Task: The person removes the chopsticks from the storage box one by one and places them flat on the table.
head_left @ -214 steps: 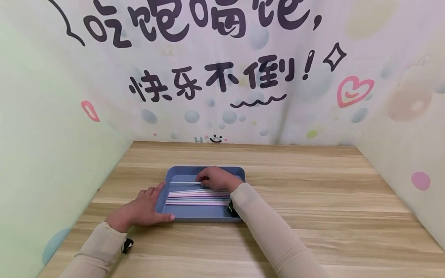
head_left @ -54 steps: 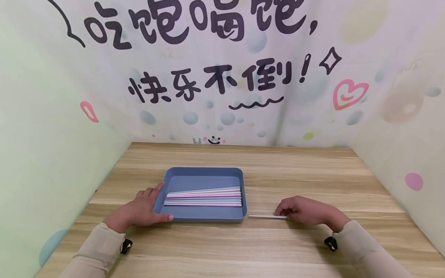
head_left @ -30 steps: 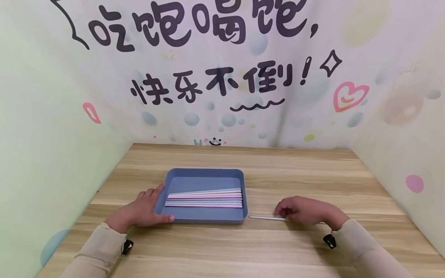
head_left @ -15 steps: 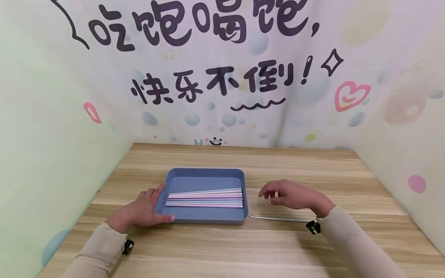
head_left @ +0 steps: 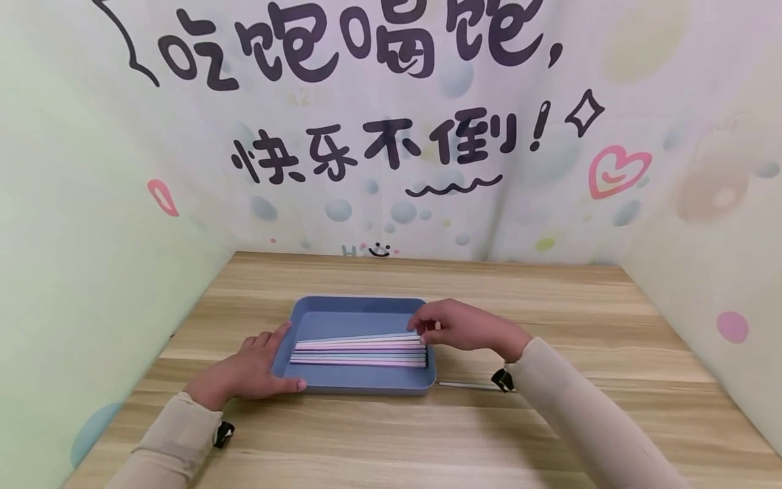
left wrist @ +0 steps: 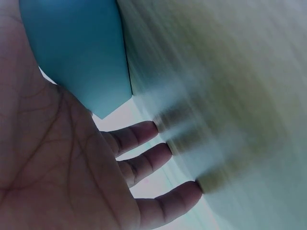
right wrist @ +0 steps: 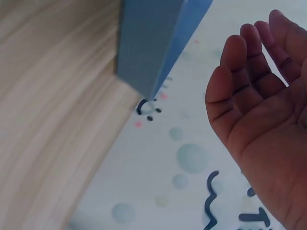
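Note:
A blue rectangular tray [head_left: 360, 388] lies on the table with several pastel chopsticks [head_left: 360, 350] side by side in it, in white, pink, purple and pale blue. My left hand [head_left: 253, 370] rests at the tray's left end, fingers along the side and thumb by the front corner. In the left wrist view its fingertips [left wrist: 184, 194] meet the table. My right hand [head_left: 461, 326] hovers over the tray's right rim, fingers loosely bent near the chopsticks' right ends, holding nothing. One pale chopstick [head_left: 467, 386] lies on the table right of the tray, partly hidden by the right wrist.
The wooden table [head_left: 519, 292] ends at a printed cloth wall [head_left: 366, 224] at the back. Pale walls stand at the left and right. A black wrist strap [head_left: 503, 380] shows under the right sleeve and another [head_left: 223, 435] under the left.
My right hand carried a chopstick from the tray to the table, let it go, then moved left and back over the tray's right rim. My left hand has stayed in place.

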Tool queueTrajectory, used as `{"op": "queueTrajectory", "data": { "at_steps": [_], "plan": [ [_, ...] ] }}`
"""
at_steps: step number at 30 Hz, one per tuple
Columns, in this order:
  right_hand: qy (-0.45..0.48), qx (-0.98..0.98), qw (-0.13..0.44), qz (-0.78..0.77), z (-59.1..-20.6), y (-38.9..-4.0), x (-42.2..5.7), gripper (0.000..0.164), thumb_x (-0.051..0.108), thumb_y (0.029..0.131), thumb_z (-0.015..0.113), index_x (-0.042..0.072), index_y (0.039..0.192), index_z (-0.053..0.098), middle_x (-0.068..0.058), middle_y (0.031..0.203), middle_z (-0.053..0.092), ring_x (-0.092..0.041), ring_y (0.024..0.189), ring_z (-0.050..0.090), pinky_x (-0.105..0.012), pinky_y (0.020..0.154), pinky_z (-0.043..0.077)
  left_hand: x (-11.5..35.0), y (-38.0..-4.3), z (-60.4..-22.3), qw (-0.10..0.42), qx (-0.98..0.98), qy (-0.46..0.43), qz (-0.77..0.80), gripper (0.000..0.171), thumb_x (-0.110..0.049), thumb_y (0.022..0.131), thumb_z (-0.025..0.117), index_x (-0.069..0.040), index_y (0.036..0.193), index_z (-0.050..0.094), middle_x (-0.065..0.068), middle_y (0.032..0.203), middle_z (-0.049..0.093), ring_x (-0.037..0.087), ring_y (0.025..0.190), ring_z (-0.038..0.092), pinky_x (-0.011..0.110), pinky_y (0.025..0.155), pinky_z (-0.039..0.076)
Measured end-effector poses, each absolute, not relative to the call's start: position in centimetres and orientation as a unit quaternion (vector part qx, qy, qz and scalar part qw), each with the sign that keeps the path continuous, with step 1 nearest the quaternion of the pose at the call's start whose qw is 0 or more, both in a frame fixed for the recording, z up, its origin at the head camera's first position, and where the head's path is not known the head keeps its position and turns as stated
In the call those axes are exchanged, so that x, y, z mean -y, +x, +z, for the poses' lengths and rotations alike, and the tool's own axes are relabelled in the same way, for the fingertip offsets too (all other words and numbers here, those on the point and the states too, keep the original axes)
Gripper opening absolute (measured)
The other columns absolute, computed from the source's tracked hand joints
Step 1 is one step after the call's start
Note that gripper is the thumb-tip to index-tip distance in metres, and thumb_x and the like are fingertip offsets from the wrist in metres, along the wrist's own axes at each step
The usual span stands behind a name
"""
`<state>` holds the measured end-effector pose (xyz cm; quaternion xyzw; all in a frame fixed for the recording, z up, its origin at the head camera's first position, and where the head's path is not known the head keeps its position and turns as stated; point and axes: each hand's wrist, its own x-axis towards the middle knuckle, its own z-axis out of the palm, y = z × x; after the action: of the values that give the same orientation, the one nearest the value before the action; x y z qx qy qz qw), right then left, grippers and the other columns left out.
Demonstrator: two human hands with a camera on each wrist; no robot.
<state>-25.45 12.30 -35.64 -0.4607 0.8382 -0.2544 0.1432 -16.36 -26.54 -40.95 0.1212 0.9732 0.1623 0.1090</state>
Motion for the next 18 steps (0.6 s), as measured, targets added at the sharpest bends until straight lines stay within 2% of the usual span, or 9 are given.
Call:
{"op": "queueTrajectory", "data": {
  "at_steps": [18],
  "plan": [
    [-0.458, -0.833, 0.144, -0.274, -34.4, -27.2, -6.2, 0.02, 0.01, 0.097, 0.065, 0.017, 0.116, 0.069, 0.007, 0.092, 0.062, -0.013, 0.085, 0.056, -0.03, 0.076, 0.049, 26.3, -16.4, -41.0, 0.114, -0.974, 0.115, 0.156, 0.123, -0.073, 0.076, 0.068, 0.003, 0.155, 0.012, 0.035, 0.142, 0.035, 0.054, 0.126, 0.033, 0.064, 0.095, 0.04]
  ]
}}
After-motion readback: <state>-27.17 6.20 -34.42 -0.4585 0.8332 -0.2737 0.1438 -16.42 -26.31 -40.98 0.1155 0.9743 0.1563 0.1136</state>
